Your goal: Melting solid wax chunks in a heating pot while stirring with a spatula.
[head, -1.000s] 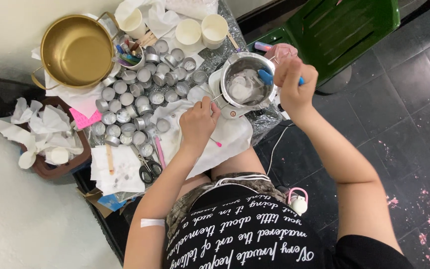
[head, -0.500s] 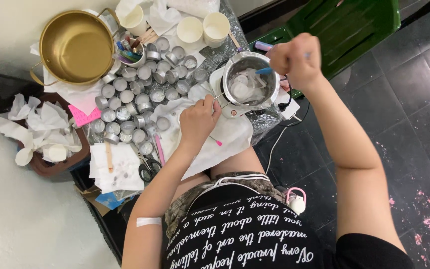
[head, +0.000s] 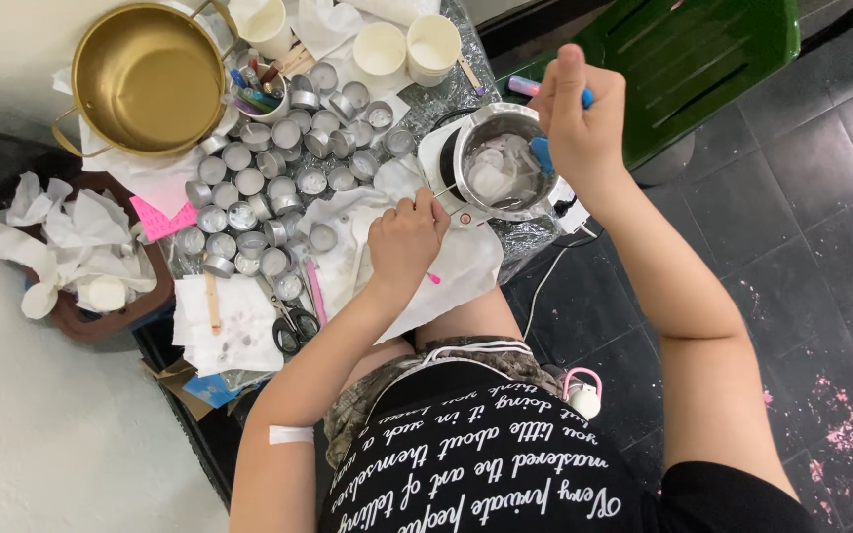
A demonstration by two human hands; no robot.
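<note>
A small steel pot [head: 507, 163] is sitting on a white warmer [head: 438, 158], holding pale wax lumps not yet melted. The right hand [head: 575, 123] is gripping a blue spatula [head: 542, 153] dipped into the pot. The left hand [head: 404, 240] is pinching the pot's thin handle [head: 443, 192]. Left of the pot, many tin cups [head: 278, 188] are lying about, apparently mostly unfilled. Their contents are hard to make out.

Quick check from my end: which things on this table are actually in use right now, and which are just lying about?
In use:
left hand on the pot handle
right hand holding the blue spatula
small steel pot

Lying about:
gold pot
tealight cups
scissors
paper cups
crumpled tissues
</note>
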